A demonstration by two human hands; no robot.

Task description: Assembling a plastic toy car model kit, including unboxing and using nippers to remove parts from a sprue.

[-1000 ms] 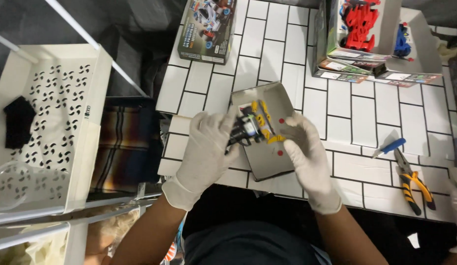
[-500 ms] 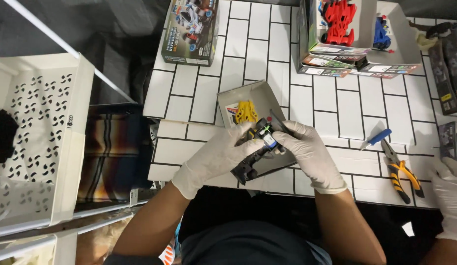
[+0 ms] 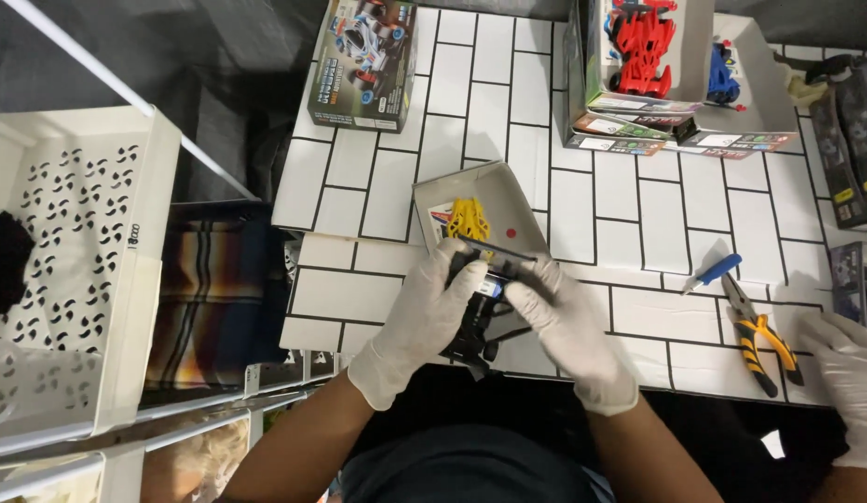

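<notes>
Centre-low of frame: left hand [image 3: 424,321] and right hand [image 3: 568,326] both closed on a small black model car chassis [image 3: 480,307], held betw. them above table edge. Long axis runs roughly near-to-far; left hand grips its side, right fingers pinch far end. Beyond, touching nothing: grey tray [image 3: 522,200] w/ yellow parts [image 3: 468,219].

Tray [image 3: 508,186]: behind the hands, on the table [image 3: 638,214].
Pliers [image 3: 764,337]: right of the tray.
Basket [image 3: 70,270]: far left.
</notes>
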